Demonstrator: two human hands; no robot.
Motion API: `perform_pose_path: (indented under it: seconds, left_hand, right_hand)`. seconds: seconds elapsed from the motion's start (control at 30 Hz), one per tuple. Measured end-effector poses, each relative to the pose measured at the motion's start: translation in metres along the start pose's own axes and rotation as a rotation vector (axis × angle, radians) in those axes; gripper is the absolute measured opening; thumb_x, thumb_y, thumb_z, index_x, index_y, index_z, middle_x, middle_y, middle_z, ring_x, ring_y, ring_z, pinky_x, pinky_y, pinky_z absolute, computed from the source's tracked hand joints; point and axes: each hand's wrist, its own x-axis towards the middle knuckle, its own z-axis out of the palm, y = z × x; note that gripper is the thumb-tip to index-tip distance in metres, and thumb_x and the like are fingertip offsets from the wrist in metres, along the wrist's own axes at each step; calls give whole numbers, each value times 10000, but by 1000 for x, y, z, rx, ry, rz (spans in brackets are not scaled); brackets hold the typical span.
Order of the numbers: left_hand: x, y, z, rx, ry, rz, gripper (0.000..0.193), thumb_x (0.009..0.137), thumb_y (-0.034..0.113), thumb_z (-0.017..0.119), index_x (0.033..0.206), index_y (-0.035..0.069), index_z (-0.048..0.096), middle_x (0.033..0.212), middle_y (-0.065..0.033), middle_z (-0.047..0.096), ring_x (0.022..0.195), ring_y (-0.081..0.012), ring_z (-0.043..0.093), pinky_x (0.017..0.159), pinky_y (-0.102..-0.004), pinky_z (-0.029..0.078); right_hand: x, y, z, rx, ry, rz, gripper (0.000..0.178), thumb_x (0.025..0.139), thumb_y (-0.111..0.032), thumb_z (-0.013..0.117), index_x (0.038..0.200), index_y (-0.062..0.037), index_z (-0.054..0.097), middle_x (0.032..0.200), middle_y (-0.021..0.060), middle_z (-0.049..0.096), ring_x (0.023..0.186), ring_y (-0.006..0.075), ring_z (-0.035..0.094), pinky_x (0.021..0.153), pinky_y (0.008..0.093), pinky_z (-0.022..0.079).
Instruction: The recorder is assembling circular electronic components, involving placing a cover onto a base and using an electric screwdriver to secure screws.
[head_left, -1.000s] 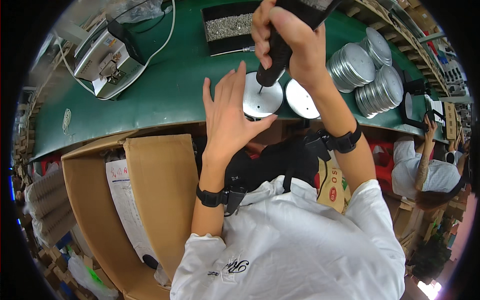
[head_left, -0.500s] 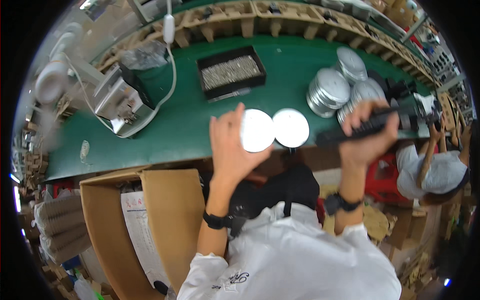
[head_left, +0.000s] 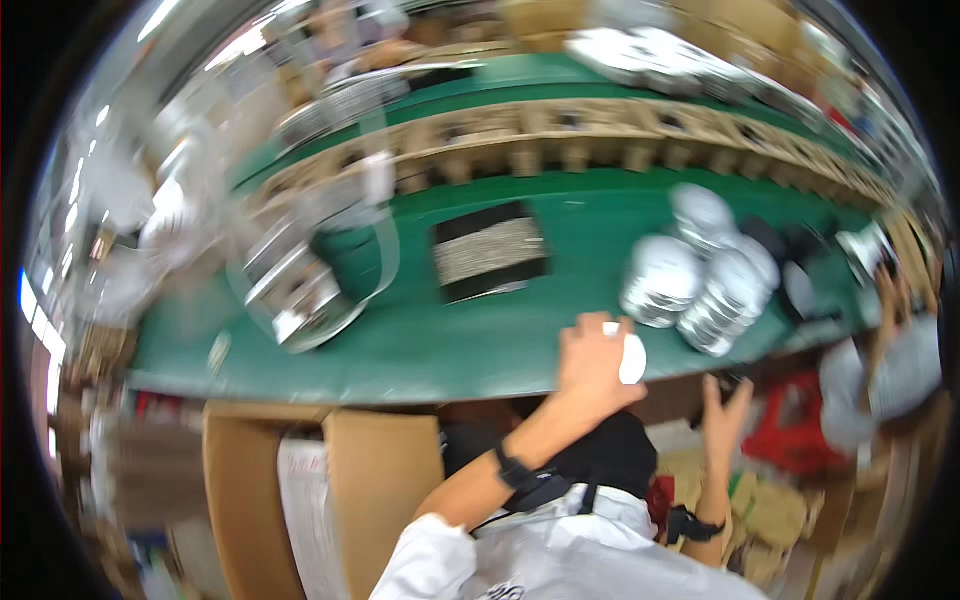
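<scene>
My left hand (head_left: 592, 368) is closed over a white round disc (head_left: 632, 359) at the front edge of the green table. Its fingers cover most of the disc, and a small patch of white shows between them. Farther right, my right hand (head_left: 724, 418) is held low, just off the table's edge. A dark object (head_left: 735, 379) sits between its thumb and fingers, too blurred to name. Beyond my hands stand stacks of silver round metal discs (head_left: 663, 280). A black box (head_left: 490, 252) full of small metal pieces lies toward the middle of the table.
A device with a white cable (head_left: 295, 290) stands at the left on the green table (head_left: 430, 350). A row of cardboard trays (head_left: 540, 125) runs along the back. An open carton (head_left: 380, 500) is below the left edge. Another person (head_left: 895, 370) works at the far right.
The view has tilted up. My left hand has moved right with a white disc; the second disc no longer shows separately. My right hand has dropped, and the long black tool it held no longer shows clearly.
</scene>
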Motion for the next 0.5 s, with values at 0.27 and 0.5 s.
perform_pose_path:
  seconds: [0.27, 0.5]
  left_hand:
    - [53, 131, 101, -264, 180, 476, 1030, 566, 185, 870, 1461, 5, 394, 1415, -225, 446, 1271, -410, 459, 1048, -501, 386]
    - [53, 153, 118, -415, 16, 562, 1016, 662, 308, 869, 1502, 51, 359, 1564, -267, 252, 1462, -440, 223, 1157, -626, 201]
  right_hand:
    - [59, 8, -97, 331, -345, -83, 511, 867, -204, 708, 1298, 22, 553, 1188, 155, 646, 1087, 217, 631, 942, 364, 489]
    - [89, 80, -135, -437, 470, -295, 385, 892, -150, 685, 1224, 33, 619, 1145, 208, 663, 1032, 327, 627, 940, 390, 469]
